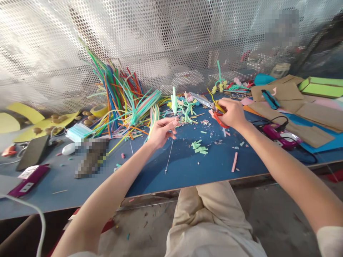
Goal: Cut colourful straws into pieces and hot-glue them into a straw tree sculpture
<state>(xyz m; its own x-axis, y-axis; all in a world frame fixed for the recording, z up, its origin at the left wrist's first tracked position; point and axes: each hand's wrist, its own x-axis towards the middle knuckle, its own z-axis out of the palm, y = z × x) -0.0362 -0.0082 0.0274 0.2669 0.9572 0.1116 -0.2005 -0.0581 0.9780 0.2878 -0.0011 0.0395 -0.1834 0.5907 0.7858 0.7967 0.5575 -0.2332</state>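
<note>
My left hand (pixel 162 132) pinches a thin wire (pixel 170 153) whose lower end hangs down over the blue table. On the wire's upper end, above my fingertips, is a pale green fuzzy piece (pixel 174 101) standing upright. My right hand (pixel 230 113) is wrapped round the red and yellow handles of a pair of scissors (pixel 203 100), blades pointing left toward the green piece but apart from it. Small cut green pieces (pixel 199 147) lie on the table below and between my hands. Behind them sit twisted green and pink pipe-cleaner shapes (pixel 187 111).
A tall heap of coloured pipe cleaners (pixel 118 89) leans on the perforated metal screen (pixel 150 39). Brown cardboard pieces (pixel 292 112), a cutter (pixel 270 99) and a purple power strip (pixel 284 135) lie right. At left are a phone (pixel 33 152), a white mouse (pixel 69 149) and another purple power strip (pixel 30 180).
</note>
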